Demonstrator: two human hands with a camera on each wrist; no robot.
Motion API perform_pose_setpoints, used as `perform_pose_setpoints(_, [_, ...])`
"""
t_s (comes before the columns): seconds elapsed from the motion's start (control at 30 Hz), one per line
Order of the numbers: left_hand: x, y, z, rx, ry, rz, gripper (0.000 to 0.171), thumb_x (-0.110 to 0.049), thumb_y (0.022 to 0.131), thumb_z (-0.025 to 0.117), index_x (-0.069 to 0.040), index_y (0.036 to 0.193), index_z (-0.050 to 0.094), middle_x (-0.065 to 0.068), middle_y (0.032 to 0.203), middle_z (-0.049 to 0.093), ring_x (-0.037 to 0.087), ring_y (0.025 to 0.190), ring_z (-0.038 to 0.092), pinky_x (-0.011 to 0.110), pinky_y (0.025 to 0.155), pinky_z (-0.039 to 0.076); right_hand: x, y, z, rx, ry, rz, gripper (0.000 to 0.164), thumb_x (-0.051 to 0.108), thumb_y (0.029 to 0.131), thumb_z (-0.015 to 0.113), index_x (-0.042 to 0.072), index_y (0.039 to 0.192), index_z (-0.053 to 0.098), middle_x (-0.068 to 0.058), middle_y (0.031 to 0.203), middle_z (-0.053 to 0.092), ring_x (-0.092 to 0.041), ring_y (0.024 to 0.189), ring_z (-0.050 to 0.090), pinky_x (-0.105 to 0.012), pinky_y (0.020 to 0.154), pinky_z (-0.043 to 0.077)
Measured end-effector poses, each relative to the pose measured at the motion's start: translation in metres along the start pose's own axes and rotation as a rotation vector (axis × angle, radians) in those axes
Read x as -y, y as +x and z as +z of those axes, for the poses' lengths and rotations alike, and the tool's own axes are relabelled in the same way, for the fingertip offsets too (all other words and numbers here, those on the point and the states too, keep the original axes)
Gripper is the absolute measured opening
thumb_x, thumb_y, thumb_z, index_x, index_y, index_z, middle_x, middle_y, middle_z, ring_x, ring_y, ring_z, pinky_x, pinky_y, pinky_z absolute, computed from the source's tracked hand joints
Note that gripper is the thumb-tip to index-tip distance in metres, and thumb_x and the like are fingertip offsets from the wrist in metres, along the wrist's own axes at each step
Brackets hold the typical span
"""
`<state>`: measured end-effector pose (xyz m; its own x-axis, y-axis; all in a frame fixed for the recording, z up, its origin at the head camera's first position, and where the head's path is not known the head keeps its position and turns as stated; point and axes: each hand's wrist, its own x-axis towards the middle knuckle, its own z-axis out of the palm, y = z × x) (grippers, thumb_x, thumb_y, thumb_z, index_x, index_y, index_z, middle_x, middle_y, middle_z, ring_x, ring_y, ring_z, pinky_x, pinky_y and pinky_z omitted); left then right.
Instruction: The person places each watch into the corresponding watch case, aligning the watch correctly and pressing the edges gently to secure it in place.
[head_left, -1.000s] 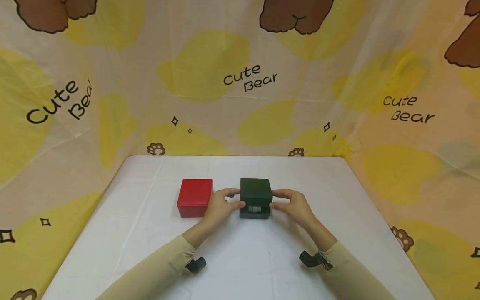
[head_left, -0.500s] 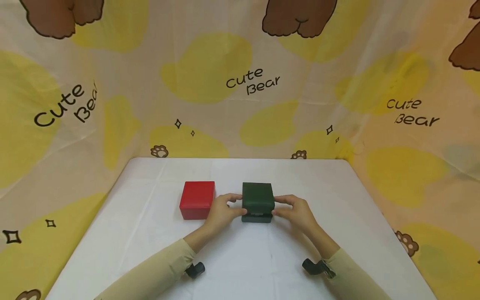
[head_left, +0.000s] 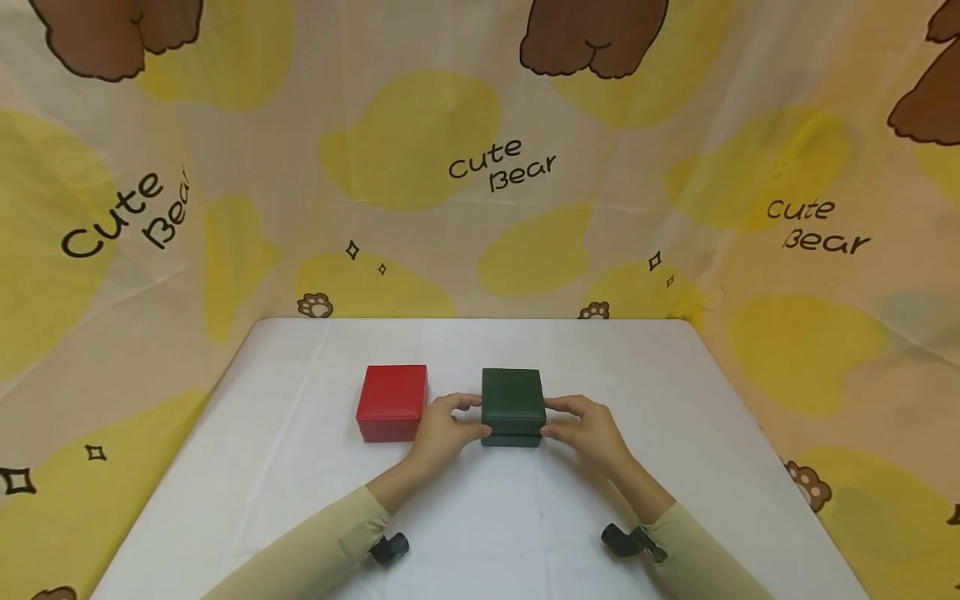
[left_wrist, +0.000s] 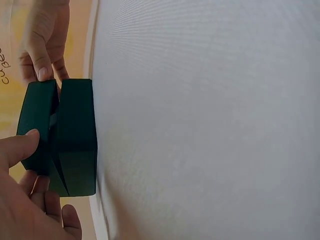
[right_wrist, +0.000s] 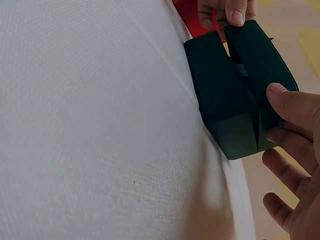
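A dark green hinged box [head_left: 512, 398], like a watch case, sits on the white table with its lid [left_wrist: 39, 117] lowered almost onto the base. Both wrist views show a narrow wedge of gap at the front, with something pale inside; most of the interior is hidden. My left hand [head_left: 441, 431] pinches the lid's left side between thumb and fingers. On the opposite side, my right hand [head_left: 592, 433] grips the lid the same way, its thumb [right_wrist: 276, 89] at the lid's front corner.
A red box [head_left: 392, 392] with its lid down stands left of the green one, partly behind my left hand. The white-covered table [head_left: 480, 533] ends at a patterned yellow cloth backdrop [head_left: 420, 150]. Each wrist carries a small black camera mount [head_left: 626, 542].
The green box's lid has come down under both hands, from a wide front gap with a pale thing showing to nearly flush. The red box stays where it was.
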<state>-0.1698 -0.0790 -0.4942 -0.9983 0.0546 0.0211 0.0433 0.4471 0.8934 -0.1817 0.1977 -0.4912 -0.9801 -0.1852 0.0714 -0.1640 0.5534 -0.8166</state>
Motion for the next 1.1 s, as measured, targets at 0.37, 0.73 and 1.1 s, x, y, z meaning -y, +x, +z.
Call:
perform_pose_setpoints(0.37, [0.0044, 0.0013, -0.0026, 0.01, -0.014, 0.011, 0.044, -0.016, 0.079, 0.088, -0.017, 0.12, 0.074, 0.006, 0.121, 0.069, 0.028, 0.108, 0.061, 0.034, 0.075, 0.053, -0.0065, 0.0023, 0.0079, -0.026, -0.01, -0.065, 0.054, 0.029, 0.075, 0.092, 0.018, 0.124, 0.075, -0.001, 0.125, 0.072, -0.028, 0.128, 0.061, -0.053, 0.109, 0.045])
perform_pose_setpoints(0.73, [0.0062, 0.003, -0.0033, -0.002, 0.001, 0.04, 0.044, -0.013, 0.077, 0.089, -0.015, 0.118, 0.074, 0.005, 0.118, 0.07, 0.025, 0.109, 0.06, 0.035, 0.078, 0.051, -0.0071, 0.0047, 0.0091, -0.027, -0.047, -0.105, 0.053, 0.029, 0.076, 0.091, 0.017, 0.125, 0.075, -0.003, 0.124, 0.073, -0.029, 0.126, 0.062, -0.053, 0.106, 0.046])
perform_pose_setpoints(1.1, [0.0036, 0.0014, -0.0003, 0.015, 0.001, 0.043, 0.044, -0.013, 0.079, 0.087, -0.017, 0.12, 0.073, 0.005, 0.121, 0.067, 0.025, 0.115, 0.059, 0.039, 0.086, 0.052, -0.0072, 0.0037, 0.0043, -0.03, -0.097, -0.122, 0.053, 0.026, 0.075, 0.092, 0.018, 0.124, 0.075, -0.001, 0.122, 0.073, -0.028, 0.123, 0.064, -0.053, 0.104, 0.048])
